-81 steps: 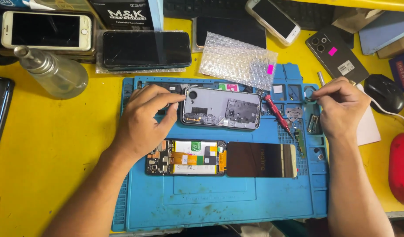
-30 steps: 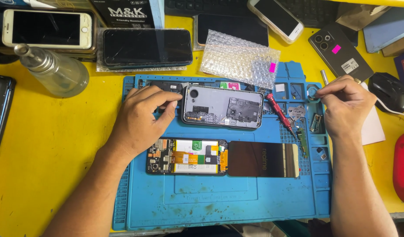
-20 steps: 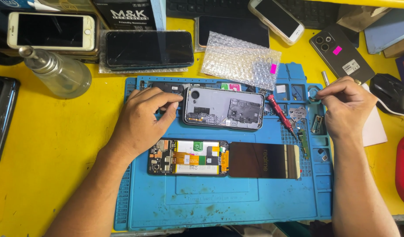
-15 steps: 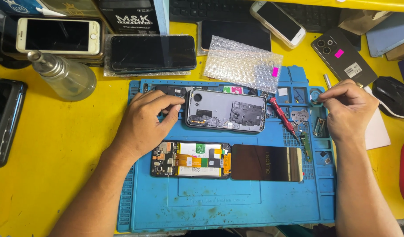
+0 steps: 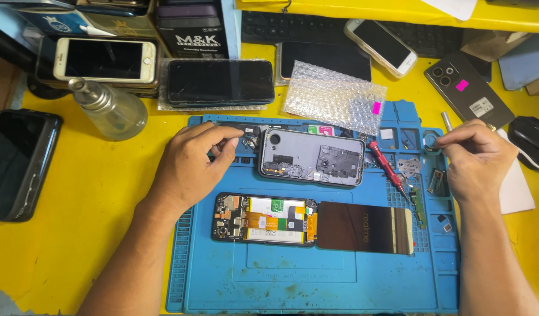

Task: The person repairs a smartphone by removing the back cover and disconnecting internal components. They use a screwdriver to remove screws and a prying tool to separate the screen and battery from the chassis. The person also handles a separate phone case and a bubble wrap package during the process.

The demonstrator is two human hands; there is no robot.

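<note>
On the blue work mat (image 5: 222,281) the left hand (image 5: 190,169) rests with its fingers curled, thumb and forefinger pinched on a small dark part (image 5: 250,139) just beside the left end of the grey phone back cover (image 5: 311,157). That cover lies inside-up across the upper middle of the mat. The right hand (image 5: 477,159) is closed too, its fingertips pinching a thin metal tool (image 5: 447,122) over the small compartments moulded into the mat's right edge (what exactly the tip touches is too small to tell).

Those compartments hold small loose pieces: a thin metal plate (image 5: 407,167) in one, a small dark part (image 5: 438,181) in the one below it. A red-handled screwdriver (image 5: 388,167) lies slanted between the back cover and the compartments.

Below the cover lies the opened phone (image 5: 263,219), its battery and boards showing, with its dark screen (image 5: 364,227) folded out to the right, touching it.

Off the mat, on the yellow table (image 5: 76,234), a bubble-wrap pouch (image 5: 334,96) overlaps the mat's upper edge. A clear glass bottle (image 5: 111,110) with a metal top stands at upper left, near a white phone (image 5: 104,59) and a black phone (image 5: 220,82). Another dark phone (image 5: 16,164) lies at the far left edge, and a grey phone (image 5: 467,89) with a pink sticker lies face down at upper right.
</note>
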